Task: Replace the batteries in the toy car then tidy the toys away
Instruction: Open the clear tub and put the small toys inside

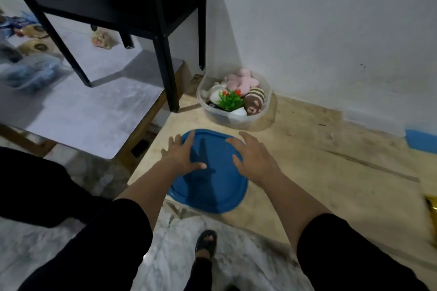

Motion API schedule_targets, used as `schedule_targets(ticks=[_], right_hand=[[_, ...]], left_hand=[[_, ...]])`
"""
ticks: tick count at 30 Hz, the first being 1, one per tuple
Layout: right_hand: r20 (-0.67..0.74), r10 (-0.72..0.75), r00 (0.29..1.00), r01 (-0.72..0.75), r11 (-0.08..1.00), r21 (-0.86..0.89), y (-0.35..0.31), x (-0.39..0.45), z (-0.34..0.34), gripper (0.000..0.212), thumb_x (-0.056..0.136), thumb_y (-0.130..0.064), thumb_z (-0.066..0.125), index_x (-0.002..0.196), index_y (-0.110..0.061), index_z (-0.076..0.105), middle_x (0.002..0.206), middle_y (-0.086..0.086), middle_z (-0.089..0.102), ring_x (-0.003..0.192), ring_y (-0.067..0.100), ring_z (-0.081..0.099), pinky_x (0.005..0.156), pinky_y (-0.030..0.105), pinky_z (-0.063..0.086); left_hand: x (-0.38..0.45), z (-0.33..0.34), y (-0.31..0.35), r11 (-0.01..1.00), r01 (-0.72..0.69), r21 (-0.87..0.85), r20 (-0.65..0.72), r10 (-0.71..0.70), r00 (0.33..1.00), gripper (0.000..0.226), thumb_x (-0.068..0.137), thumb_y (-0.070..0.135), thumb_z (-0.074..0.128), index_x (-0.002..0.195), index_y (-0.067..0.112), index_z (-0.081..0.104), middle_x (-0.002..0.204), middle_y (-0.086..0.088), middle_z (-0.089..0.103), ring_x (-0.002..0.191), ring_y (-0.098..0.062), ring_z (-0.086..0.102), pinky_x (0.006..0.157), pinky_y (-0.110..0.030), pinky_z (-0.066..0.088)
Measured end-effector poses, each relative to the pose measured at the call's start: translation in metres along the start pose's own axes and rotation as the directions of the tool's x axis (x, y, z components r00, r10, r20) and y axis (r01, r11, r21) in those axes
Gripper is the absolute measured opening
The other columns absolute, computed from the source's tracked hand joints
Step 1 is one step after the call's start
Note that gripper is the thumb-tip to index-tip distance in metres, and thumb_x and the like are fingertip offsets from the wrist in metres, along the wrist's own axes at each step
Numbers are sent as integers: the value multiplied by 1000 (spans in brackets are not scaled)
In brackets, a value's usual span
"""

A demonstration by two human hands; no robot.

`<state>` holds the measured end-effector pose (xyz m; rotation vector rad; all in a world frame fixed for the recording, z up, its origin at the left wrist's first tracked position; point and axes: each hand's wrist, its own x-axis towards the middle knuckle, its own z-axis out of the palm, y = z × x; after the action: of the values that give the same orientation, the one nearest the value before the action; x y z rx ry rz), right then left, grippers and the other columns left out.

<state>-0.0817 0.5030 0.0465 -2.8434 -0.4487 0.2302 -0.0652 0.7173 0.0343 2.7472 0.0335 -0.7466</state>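
Observation:
A blue plastic lid lies flat on a low beige ledge in front of me. My left hand rests on its left edge with fingers spread. My right hand lies on its right side, fingers straight. Beyond the lid, against the white wall, stands a clear plastic tub holding soft toys: a pink plush, a brown striped plush, a small green plant with red flowers and a white piece. No toy car is in sight.
A black metal shelf frame stands on a grey low table to the left, with blurred blue and gold items at its far left. My sandalled foot is on the marble floor. A blue object sits at the right edge.

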Motion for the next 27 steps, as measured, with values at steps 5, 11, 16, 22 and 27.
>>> schedule_targets(ticks=[5,11,16,22,27], right_hand=[[247,200,948,-163,973,-163,-10,-46,31,56,97,-52,27,147,-41,5,157,16,1,143,35,6,116,45,12],[329,319,889,-268,944,-190,-15,-66,61,60,93,-62,21,146,-44,-1,158,12,1,144,36,-2,114,52,14],[318,378,870,-348,926,-149,-24,-75,71,63,93,-62,24,147,-42,-1,159,5,-5,146,25,-8,114,49,14],[226,447,866,-439,894,-87,-53,-94,69,64,91,-62,28,147,-43,1,159,2,-6,146,24,-9,116,50,13],[131,475,870,-471,880,-68,-71,-96,30,63,93,-58,32,148,-41,4,159,6,-8,146,25,-8,116,49,9]], left_hand=[[-31,38,-21,994,105,-7,86,-104,991,115,74,60,68,148,32,-15,155,-19,-12,143,-39,-6,113,-56,21],[-40,50,-25,998,61,-9,39,-60,997,116,73,54,73,149,32,-11,153,-22,-2,141,-40,3,112,-52,26],[-50,49,-31,999,47,-14,30,-47,998,118,70,51,77,149,34,-10,148,-22,11,134,-39,17,106,-49,33],[-67,35,-45,999,-33,6,-40,33,999,117,70,51,77,150,34,-7,146,-22,18,132,-39,21,104,-47,35],[-71,6,-40,993,-116,1,-130,115,985,114,70,52,76,150,34,-3,146,-22,17,133,-40,20,105,-47,33]])
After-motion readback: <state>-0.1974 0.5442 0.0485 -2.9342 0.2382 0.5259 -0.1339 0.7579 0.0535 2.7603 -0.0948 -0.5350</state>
